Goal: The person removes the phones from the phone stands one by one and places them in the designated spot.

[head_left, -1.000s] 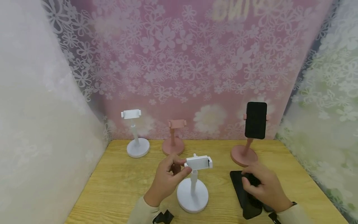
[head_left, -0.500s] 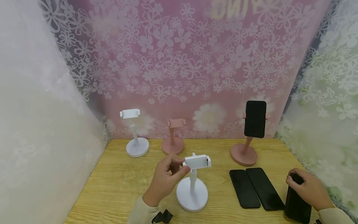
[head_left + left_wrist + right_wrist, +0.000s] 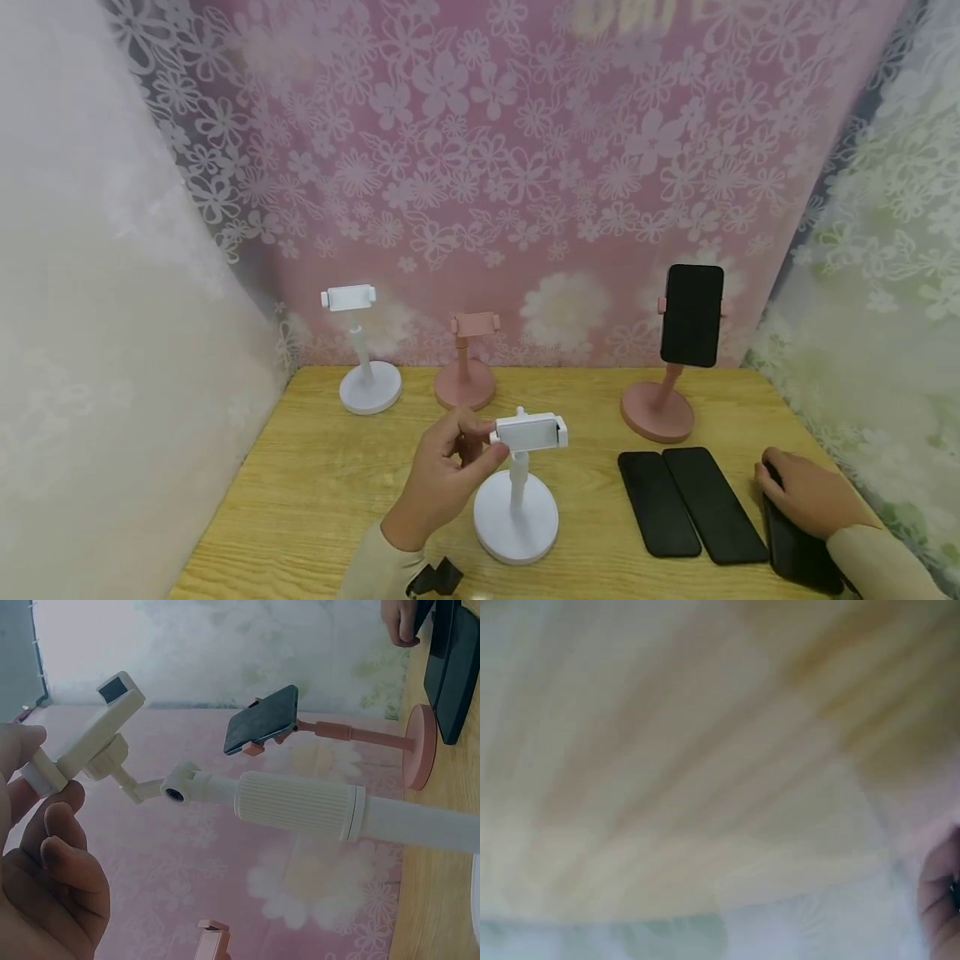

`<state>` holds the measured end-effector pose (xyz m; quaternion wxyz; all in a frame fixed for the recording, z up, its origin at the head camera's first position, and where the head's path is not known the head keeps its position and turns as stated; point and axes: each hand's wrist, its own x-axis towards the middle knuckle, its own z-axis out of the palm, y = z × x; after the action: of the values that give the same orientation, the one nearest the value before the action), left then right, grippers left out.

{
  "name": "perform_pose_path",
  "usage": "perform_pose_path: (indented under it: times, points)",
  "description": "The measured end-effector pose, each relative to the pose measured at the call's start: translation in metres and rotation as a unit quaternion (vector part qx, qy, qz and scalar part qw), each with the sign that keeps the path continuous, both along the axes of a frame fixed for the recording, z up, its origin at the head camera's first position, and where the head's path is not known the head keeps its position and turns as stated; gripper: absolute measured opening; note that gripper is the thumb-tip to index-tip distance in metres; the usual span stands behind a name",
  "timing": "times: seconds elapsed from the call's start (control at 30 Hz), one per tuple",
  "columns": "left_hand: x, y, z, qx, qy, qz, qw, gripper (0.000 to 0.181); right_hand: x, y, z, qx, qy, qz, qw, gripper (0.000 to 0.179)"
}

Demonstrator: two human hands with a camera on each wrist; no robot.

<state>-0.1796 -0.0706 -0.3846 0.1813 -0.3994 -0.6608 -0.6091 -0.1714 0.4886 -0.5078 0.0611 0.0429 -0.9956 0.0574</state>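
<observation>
My left hand pinches the left end of the clamp on a white phone stand, thumb in front and fingers behind. In the left wrist view, the stand's clamp tilts on its jointed neck, with fingertips at one end. The stand's round base is on the table. At the far right, my right hand grips a black phone around its upper part, low at the tabletop; hand and sleeve cover part of it. Mostly blurred sleeve fills the right wrist view, with some fingers at the edge.
Two black phones lie side by side left of the right hand. Behind them a pink stand bears an upright phone. Another white stand and pink stand stand along the back, before a flowered curtain.
My right hand has carried a phone from on top of the other two to the right, then lowered it from a tilt toward the table. The left hand keeps its pinch on the stand.
</observation>
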Motion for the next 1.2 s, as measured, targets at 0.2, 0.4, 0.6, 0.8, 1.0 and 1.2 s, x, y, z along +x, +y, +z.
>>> perform_pose_path:
  times: [0.2, 0.4, 0.6, 0.8, 1.0, 1.2]
  points:
    - [0.0, 0.003, 0.002, 0.0, -0.001, -0.005, 1.0, 0.022, -0.006, -0.009, -0.004, 0.035, -0.001, 0.03, 0.999, 0.032]
    - [-0.001, 0.007, 0.004, 0.004, 0.004, -0.012, 0.9999, 0.021, -0.015, -0.012, -0.002, 0.082, 0.03, 0.061, 0.9943, 0.028]
    - [-0.003, 0.012, 0.001, 0.009, 0.002, -0.02, 0.9998, 0.02, -0.017, -0.015, -0.007, 0.101, 0.016, 0.064, 0.9927, 0.025]
    - [-0.009, 0.012, -0.003, 0.026, 0.013, -0.018, 0.9994, 0.02, -0.021, -0.023, -0.01, 0.091, 0.013, 0.063, 0.9938, 0.024]
    - [-0.011, 0.01, -0.009, 0.044, -0.001, -0.006, 0.999, 0.022, -0.031, -0.032, -0.014, 0.099, 0.014, 0.082, 0.9916, 0.021]
    - [-0.011, 0.012, -0.008, 0.041, -0.006, -0.01, 0.9991, 0.022, -0.039, -0.032, -0.01, 0.111, 0.022, 0.098, 0.9887, 0.016]
